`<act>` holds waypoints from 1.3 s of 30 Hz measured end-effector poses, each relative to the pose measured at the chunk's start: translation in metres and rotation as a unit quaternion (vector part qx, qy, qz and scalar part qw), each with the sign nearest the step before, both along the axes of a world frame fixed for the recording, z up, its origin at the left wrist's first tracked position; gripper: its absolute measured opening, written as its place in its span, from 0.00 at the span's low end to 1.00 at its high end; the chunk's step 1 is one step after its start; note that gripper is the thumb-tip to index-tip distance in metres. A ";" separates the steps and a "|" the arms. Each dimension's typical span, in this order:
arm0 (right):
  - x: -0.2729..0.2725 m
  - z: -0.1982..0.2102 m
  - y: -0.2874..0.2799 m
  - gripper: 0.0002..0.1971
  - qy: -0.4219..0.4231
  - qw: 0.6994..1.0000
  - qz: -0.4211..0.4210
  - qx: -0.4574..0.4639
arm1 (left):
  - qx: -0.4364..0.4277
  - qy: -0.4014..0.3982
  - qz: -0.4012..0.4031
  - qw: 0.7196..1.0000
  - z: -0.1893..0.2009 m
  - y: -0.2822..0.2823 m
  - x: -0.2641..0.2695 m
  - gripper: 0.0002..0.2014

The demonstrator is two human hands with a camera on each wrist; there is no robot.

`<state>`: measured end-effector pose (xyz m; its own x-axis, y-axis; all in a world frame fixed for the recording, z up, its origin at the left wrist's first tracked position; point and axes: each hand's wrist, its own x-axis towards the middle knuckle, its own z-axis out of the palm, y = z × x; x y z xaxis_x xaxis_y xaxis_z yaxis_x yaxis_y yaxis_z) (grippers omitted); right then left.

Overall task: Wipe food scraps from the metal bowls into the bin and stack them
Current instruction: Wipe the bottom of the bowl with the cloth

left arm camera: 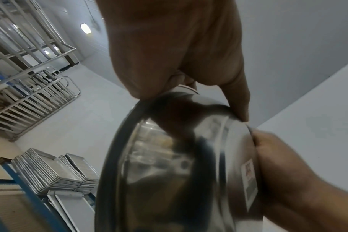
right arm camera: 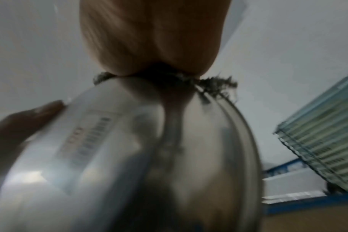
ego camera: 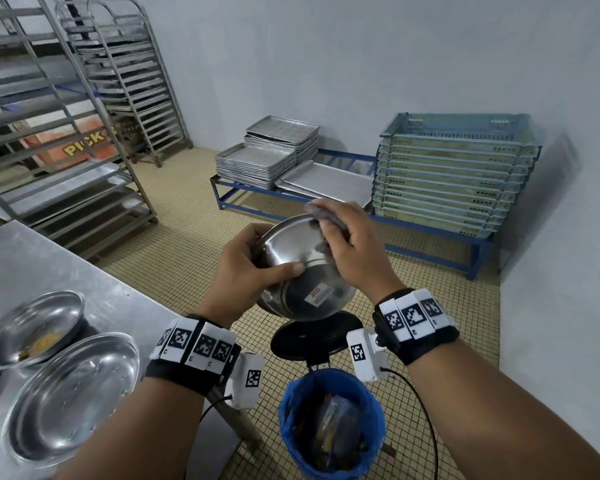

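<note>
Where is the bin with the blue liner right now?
In the head view the bin stands on the tiled floor at bottom centre, between the forearms, below the held bowl and right of the metal table.

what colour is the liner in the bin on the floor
Blue liner; clearest in the head view.

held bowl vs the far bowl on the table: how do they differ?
Held bowl: gripped in the air by the left hand, tipped so its stickered base faces the camera, right hand pressing a cloth at its rim. Far bowl: upright on the table, untouched, yellowish scraps inside. Both are shiny metal.
</note>
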<state>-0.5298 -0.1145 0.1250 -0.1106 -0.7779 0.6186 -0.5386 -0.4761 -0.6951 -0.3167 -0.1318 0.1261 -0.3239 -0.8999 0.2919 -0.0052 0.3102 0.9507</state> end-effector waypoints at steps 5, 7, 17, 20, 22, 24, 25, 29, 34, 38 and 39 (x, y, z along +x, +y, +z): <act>-0.009 -0.019 0.000 0.11 -0.179 0.978 -0.015 0.106 | 0.004 0.020 0.017 1.000 -0.003 -0.006 0.009 0.32; 0.001 -0.010 0.000 0.12 -0.119 0.992 -0.001 0.050 | 0.007 0.018 0.009 1.000 -0.003 -0.005 0.006 0.33; -0.008 -0.025 -0.002 0.12 -0.196 0.975 -0.013 0.104 | 0.029 0.065 0.020 0.997 -0.009 -0.006 0.017 0.31; -0.005 -0.016 -0.005 0.10 -0.199 0.975 -0.012 0.101 | -0.004 -0.039 0.005 0.999 -0.004 -0.007 0.016 0.28; -0.002 -0.004 -0.007 0.11 -0.196 0.976 0.011 0.098 | -0.013 -0.086 0.001 0.996 0.003 -0.010 0.013 0.28; -0.002 0.005 -0.009 0.12 -0.132 0.990 0.006 0.059 | -0.022 -0.093 -0.009 0.995 0.009 -0.013 0.009 0.33; -0.002 0.006 -0.011 0.11 -0.081 0.996 -0.008 0.037 | -0.026 -0.093 -0.014 0.995 0.013 -0.014 0.007 0.33; -0.003 0.010 -0.013 0.13 0.004 1.000 -0.020 0.007 | -0.009 -0.044 -0.030 0.999 0.019 -0.015 -0.002 0.27; -0.014 -0.013 -0.003 0.11 -0.132 0.989 -0.005 0.068 | 0.018 0.013 0.002 1.000 0.014 -0.018 0.003 0.31; -0.006 -0.009 -0.007 0.15 -0.026 0.998 -0.032 0.046 | 0.010 -0.015 0.003 1.000 0.011 -0.018 -0.003 0.29; 0.001 -0.001 -0.007 0.17 0.033 0.999 -0.026 0.017 | 0.003 -0.020 -0.002 1.000 0.011 -0.017 -0.006 0.28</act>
